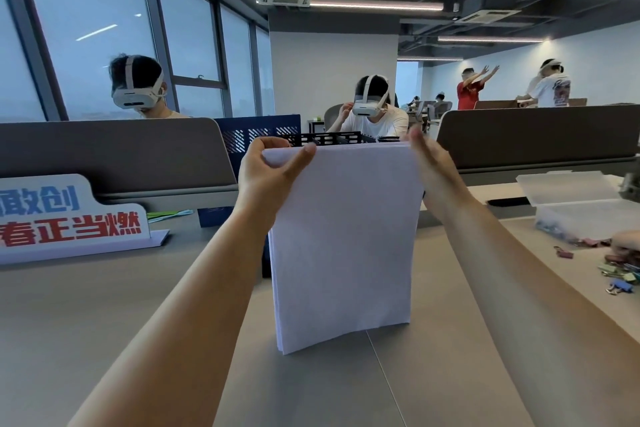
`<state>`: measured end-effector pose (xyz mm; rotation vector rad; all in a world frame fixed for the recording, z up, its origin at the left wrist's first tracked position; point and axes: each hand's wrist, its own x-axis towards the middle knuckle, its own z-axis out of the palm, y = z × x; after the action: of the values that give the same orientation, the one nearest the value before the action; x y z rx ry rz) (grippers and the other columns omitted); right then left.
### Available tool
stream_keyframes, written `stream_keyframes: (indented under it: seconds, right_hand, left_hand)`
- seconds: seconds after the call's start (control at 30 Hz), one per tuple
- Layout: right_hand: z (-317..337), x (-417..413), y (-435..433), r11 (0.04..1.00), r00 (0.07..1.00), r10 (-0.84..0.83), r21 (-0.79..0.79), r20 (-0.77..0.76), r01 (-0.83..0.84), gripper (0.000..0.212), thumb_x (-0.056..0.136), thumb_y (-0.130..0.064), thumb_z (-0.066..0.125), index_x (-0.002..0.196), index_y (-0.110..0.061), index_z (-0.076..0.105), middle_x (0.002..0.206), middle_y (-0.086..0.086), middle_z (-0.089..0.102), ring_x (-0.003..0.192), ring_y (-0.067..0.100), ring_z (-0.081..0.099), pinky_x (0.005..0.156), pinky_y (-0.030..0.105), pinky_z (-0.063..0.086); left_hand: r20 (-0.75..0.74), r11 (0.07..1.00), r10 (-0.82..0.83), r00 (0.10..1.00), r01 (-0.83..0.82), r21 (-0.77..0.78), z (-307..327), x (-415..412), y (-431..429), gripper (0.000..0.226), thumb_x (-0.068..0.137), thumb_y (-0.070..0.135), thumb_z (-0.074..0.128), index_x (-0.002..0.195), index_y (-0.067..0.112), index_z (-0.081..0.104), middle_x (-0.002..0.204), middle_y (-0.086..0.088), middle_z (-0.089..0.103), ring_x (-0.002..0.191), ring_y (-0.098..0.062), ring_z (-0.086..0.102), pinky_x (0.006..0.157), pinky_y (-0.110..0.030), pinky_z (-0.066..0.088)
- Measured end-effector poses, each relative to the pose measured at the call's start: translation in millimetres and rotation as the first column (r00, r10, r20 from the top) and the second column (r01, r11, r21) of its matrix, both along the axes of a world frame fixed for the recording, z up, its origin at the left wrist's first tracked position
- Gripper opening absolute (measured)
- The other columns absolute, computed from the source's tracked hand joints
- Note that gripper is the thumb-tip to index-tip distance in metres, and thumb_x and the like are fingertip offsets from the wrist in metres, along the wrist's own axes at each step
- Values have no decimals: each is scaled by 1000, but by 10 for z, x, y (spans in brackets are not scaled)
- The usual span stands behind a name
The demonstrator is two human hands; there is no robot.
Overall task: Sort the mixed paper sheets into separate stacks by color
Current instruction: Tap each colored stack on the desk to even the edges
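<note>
1. The paper stack (pixel 343 239) stood upright with its long axis vertical. Its short bottom edge looked to be resting on the table (pixel 104 305), and the broad face was turned back toward the camera. Only a pale white face was showing, so I couldn't see any other colour in it.
2. The left hand (pixel 266 173) was at the stack's top left corner. The thumb lay across the near face and the fingers curled over the top edge, so it was properly pinching the sheets.
3. The right hand (pixel 429 163) was at the stack's top right corner with its fingers straight and together. Its palm sat flat against the side edge, steadying the stack rather than gripping it.
4. Both forearms reached out along either side of the stack. The hands were level with each other at the top, neither one closer than the other.
5. My guess is the pile was being squared up. Only the left hand had a real hold, so laying the stack flat would hinge on the bottom edge, which could skid or fan out.
6. A black mesh tray (pixel 329 139) sat right behind the stack's top. Binder clips (pixel 616 270) were scattered well off to the stack's right, and a sign (pixel 69 215) stood off to its left.
</note>
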<state>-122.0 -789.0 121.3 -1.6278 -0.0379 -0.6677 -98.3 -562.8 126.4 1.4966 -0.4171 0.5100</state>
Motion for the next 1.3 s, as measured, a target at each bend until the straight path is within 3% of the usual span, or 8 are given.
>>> stream_keyframes:
  seconds: [0.17, 0.33, 0.5, 0.73, 0.9, 1.03, 1.13, 1.3]
  right_hand:
    - [-741, -11, -85, 960, 951, 278, 50, -137, -274, 87, 39, -57, 87, 114, -21, 61, 106, 1, 71, 93, 15, 70, 69, 27, 56]
    - [-855, 30, -38, 933, 924, 346, 162, -163, -321, 87, 31, -49, 92, 107, -17, 65, 98, 2, 74, 90, 19, 71, 69, 30, 58]
    - [-981, 27, -45, 917, 916, 368, 226, -162, -328, 96, 29, -55, 91, 112, -18, 63, 109, 4, 71, 101, 23, 67, 82, 39, 56]
    - [-921, -20, -65, 894, 895, 414, 256, -167, -366, 98, 30, -49, 93, 117, -16, 62, 113, 5, 70, 103, 24, 66, 82, 37, 56]
    - [-911, 2, -1, 903, 899, 388, 278, -205, -326, 99, 26, -53, 91, 114, -18, 63, 111, 4, 70, 103, 24, 66, 89, 42, 51]
    - [-850, -52, -8, 905, 881, 390, 288, -269, -313, 88, 35, -52, 91, 111, -18, 63, 110, 5, 70, 99, 24, 68, 84, 41, 53]
    - [-707, -165, -45, 909, 845, 403, 262, -352, -324, 39, 75, -37, 69, 109, -19, 60, 107, 4, 69, 92, 20, 68, 76, 35, 56]
    - [-418, -286, -215, 929, 803, 363, 118, -472, -351, 47, 79, -23, 72, 121, -16, 54, 114, 7, 66, 104, 26, 64, 89, 42, 52]
  left_hand:
    - [-245, 919, -388, 889, 392, -36, -706, 208, 185, 73, 44, 42, 90, 106, 16, 60, 99, -6, 70, 87, -21, 69, 67, -31, 56]
    - [-318, 877, -479, 818, 459, -140, -940, 220, 161, 41, 69, 32, 64, 106, 13, 61, 91, -3, 73, 82, -21, 71, 65, -32, 58]
    - [-367, 845, -532, 763, 453, -283, -1016, 209, 151, 62, 90, 61, 29, 126, 18, 53, 108, -5, 67, 94, -20, 65, 78, -37, 54]
    - [-306, 910, -410, 859, 361, -205, -1073, 229, 118, 97, 43, 56, 86, 122, 14, 50, 110, -7, 66, 95, -26, 67, 78, -45, 57]
    - [-371, 912, -410, 833, 373, -171, -1122, 212, 68, 6, 88, 11, 60, 92, 16, 60, 72, 4, 72, 65, -13, 70, 65, -32, 58]
    - [-304, 928, -372, 877, 363, -87, -1175, 232, 79, 8, 89, 7, 58, 92, 12, 63, 75, 4, 73, 70, -14, 69, 68, -31, 59]
    - [-282, 935, -355, 891, 345, -88, -1151, 252, 31, 8, 88, 7, 59, 91, 10, 65, 76, 4, 73, 71, -15, 69, 65, -30, 58]
    - [-465, 887, -450, 762, 440, -138, -946, 413, -101, 11, 88, 13, 61, 97, 9, 66, 91, -5, 72, 78, -20, 70, 72, -35, 58]
